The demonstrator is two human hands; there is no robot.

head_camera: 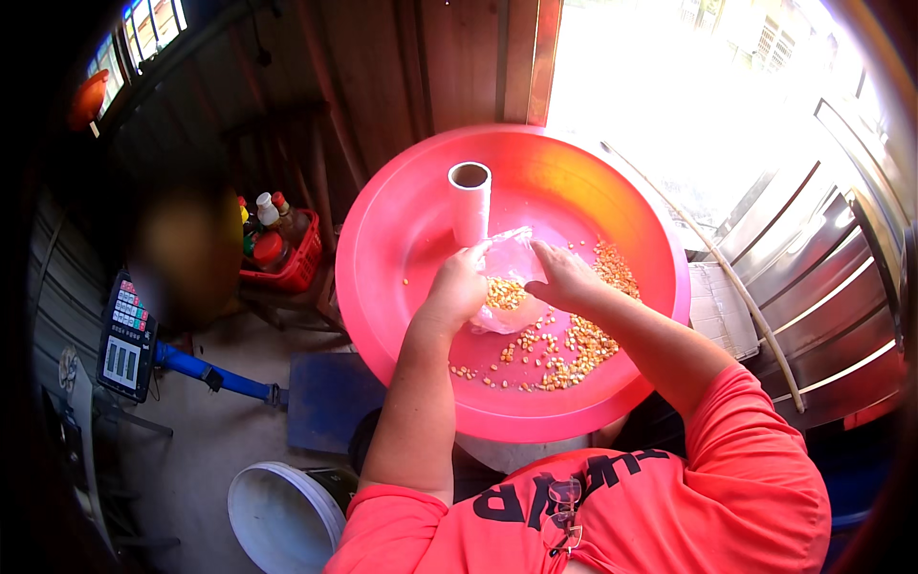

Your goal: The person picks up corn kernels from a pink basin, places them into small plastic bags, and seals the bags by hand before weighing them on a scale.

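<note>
A clear plastic bag (510,260) lies in a wide pink plastic basin (401,215), with corn kernels (506,293) inside it. My left hand (460,285) grips the bag's left edge; the fingertips are partly hidden. On the bag's right side is my right hand (568,280), thumb and fingers apart; whether it touches the film is hard to tell. Loose corn kernels (592,344) spread over the basin floor below and beyond my right hand. Just past my left hand, a white roll (471,212) with a hollow core stands upright in the basin.
To the left, a red plastic basket (294,262) holds bottles and jars. A platform scale has a keypad display (128,344) and blue platform (330,402). A white bucket (283,516) is at lower left. Right of the basin are a long stick (724,265) and flattened cardboard (721,308).
</note>
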